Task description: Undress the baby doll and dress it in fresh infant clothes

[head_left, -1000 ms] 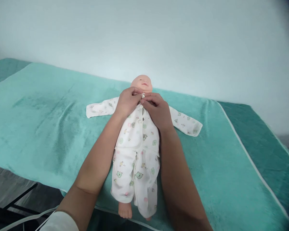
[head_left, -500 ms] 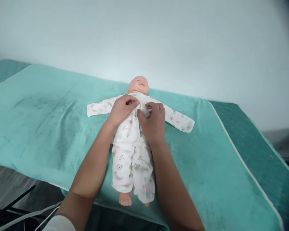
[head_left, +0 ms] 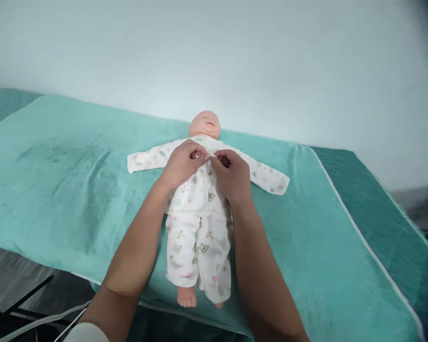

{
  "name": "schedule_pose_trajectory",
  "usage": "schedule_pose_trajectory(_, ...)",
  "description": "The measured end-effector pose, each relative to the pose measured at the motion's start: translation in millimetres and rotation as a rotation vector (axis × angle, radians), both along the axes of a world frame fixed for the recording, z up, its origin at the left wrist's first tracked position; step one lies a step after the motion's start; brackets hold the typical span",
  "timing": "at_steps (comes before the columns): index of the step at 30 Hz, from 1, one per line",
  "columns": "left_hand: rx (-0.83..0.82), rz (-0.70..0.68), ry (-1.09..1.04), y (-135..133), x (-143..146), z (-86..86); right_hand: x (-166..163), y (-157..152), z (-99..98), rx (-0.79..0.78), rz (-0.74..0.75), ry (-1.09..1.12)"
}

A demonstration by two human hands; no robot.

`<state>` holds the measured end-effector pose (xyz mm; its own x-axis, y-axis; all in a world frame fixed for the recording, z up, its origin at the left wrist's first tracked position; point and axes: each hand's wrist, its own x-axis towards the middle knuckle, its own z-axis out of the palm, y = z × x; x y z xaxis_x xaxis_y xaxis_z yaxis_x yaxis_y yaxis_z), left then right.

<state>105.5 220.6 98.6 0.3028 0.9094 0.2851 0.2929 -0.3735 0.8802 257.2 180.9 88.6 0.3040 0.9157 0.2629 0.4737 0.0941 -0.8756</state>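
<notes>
A baby doll (head_left: 204, 124) lies on its back, dressed in a white printed jacket (head_left: 190, 197) and matching trousers (head_left: 181, 247). Both sleeves are spread out to the sides, and bare feet show below the trouser legs. On the chest, my left hand (head_left: 185, 161) pinches the jacket's front edge between thumb and forefinger. My right hand (head_left: 232, 175) meets it there, its thumb and forefinger closed on the other side of the front opening. The fingertips of both hands almost touch. Whatever fastener lies between them is too small to make out.
A turquoise plush cover (head_left: 71, 180) is spread over the bed under the doll, with a darker green part (head_left: 364, 190) at the right. Behind stands a pale wall (head_left: 214, 57). White cables (head_left: 46, 319) and a black metal bar (head_left: 28, 294) are at the lower left.
My right hand has moved slightly up and its thumb and forefinger have closed on the jacket front beside my left fingertips. My left hand has shifted slightly to the right.
</notes>
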Motion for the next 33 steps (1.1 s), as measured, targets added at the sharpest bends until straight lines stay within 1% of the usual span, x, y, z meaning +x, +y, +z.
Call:
schedule_pose_trajectory(2,-0.026,0.017,-0.029,-1.1,2.6,0.4,3.3,-0.1,-1.1,0.014,0.024,0.171)
schedule_pose_trajectory(4,-0.067,0.042,-0.098,-1.6,6.2,0.6,5.1,-0.4,-3.5,0.056,0.047,0.293)
schedule_pose_trajectory(7,-0.098,0.058,-0.227,-1.0,11.9,-0.1,5.8,-0.7,-7.0,0.095,0.085,0.413)
schedule_pose_trajectory(9,-0.105,0.052,-0.278,0.0,14.7,-1.6,5.6,-0.6,-8.3,0.103,0.102,0.452)
schedule_pose_trajectory(14,-0.134,0.039,-0.281,0.3,18.2,-3.9,5.3,0.1,-9.3,0.12,0.134,0.417)
schedule_pose_trajectory(19,-0.095,0.095,-0.161,-4.1,14.6,1.2,7.6,0.1,-11.4,0.099,0.12,0.34)
schedule_pose_trajectory(23,-0.059,0.048,-0.055,-5.5,8.2,4.9,9.6,0.5,-14.1,0.089,0.106,0.306)
schedule_pose_trajectory(25,-0.051,0.048,-0.035,-5.0,6.6,5.4,9.9,0.6,-14.7,0.085,0.105,0.278)
schedule_pose_trajectory(27,-0.071,0.055,-0.047,-4.5,6.6,5.5,9.8,0.2,-14.3,0.08,0.106,0.264)
schedule_pose_trajectory(30,-0.143,0.042,-0.122,-4.9,8.4,6.1,9.3,-1.2,-12.7,0.076,0.109,0.265)
schedule_pose_trajectory(33,-0.178,0.05,-0.158,-5.8,11.2,6.0,8.9,-2.4,-11.6,0.102,0.131,0.274)
